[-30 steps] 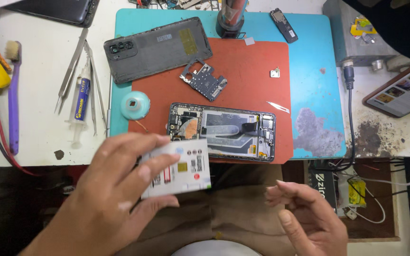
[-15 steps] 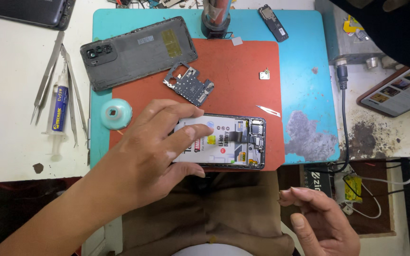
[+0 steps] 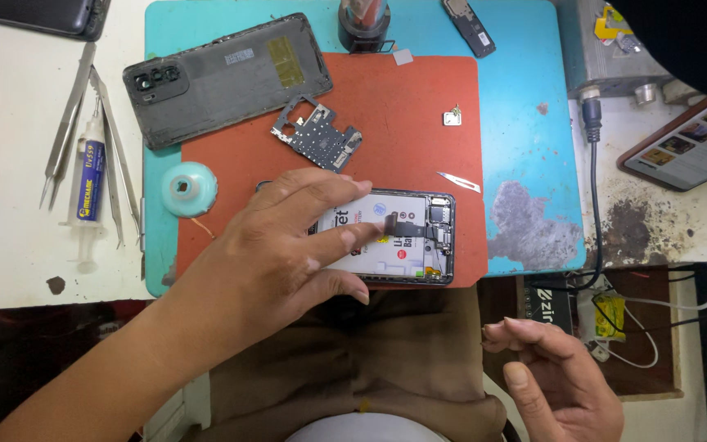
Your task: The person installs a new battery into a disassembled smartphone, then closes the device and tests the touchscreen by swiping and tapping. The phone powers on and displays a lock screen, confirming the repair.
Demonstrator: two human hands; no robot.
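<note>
An opened phone body [image 3: 419, 241] lies on the red mat [image 3: 403, 123] near the table's front edge, a white battery [image 3: 390, 245] seated inside it. My left hand [image 3: 288, 245] rests flat on the battery, fingers spread and pressing down. My right hand [image 3: 554, 385] hovers below the table edge over my lap, fingers loosely curled, holding nothing. A dark circuit board [image 3: 317, 135] lies on the mat behind the phone. The grey back cover [image 3: 227, 78] sits at the upper left.
Tweezers [image 3: 67, 123] and a syringe [image 3: 89, 184] lie on the white table at left. A teal tape roll [image 3: 188, 188] sits by the mat's left edge. A small blade [image 3: 460, 182] lies right of the phone, a cable [image 3: 595, 180] and a tablet [image 3: 689, 143] further right.
My left hand carried the white battery from over my lap up into the phone body and now presses it flat. My right hand dropped lower to the right.
</note>
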